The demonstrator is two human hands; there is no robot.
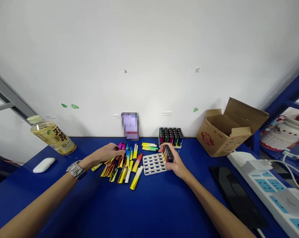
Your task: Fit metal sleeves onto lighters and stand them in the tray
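A loose pile of shiny metallic lighters (123,168), mostly yellow with some red, blue and pink, lies on the blue table. Over its back edge, my left hand (110,151) has its fingers closed on a lighter, largely hidden by the hand and the pile. To the right is a white tray (154,164) with rows of oval holes. At the tray's right end, my right hand (175,162) wraps around a row of upright lighters (167,153) with black tops. Behind the tray lie a few more lighters (149,146), yellow and green.
A full block of upright lighters (171,136) stands by the wall. Right of it are an open cardboard box (215,135), a black phone (236,195) and a power strip (265,185). A bottle (52,137), a white case (44,165) and a propped phone (130,125) are further left.
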